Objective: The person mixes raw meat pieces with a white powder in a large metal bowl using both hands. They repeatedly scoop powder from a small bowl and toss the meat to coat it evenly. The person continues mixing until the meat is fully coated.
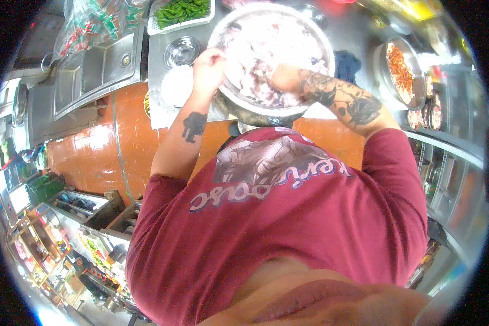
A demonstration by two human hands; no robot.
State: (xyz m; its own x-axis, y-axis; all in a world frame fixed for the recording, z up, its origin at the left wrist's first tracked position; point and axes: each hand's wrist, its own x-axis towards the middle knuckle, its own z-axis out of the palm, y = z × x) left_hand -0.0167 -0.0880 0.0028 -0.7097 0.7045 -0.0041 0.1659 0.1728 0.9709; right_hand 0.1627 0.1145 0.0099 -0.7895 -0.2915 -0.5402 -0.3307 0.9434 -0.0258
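A large round metal basin (330, 53) stands at the counter's front edge, full of pale, wet pieces that look like raw meat; glare washes out much of them. My right hand (286, 77) reaches down among the pieces, its fingers buried, so its grip is hidden. At the basin's left rim is my left hand (210, 65), fingers curled; whether it grips the rim cannot be told. Left of it sit a clear glass bowl (182, 52) and a white round item (177, 86), overexposed.
A white basket (182, 27) of green peppers stands at the back left. Metal sinks (102, 65) lie farther left. At right are a dark cloth (347, 67) and a metal bowl (419, 77) of reddish-brown shredded food, with small filled dishes (434, 114) beside it.
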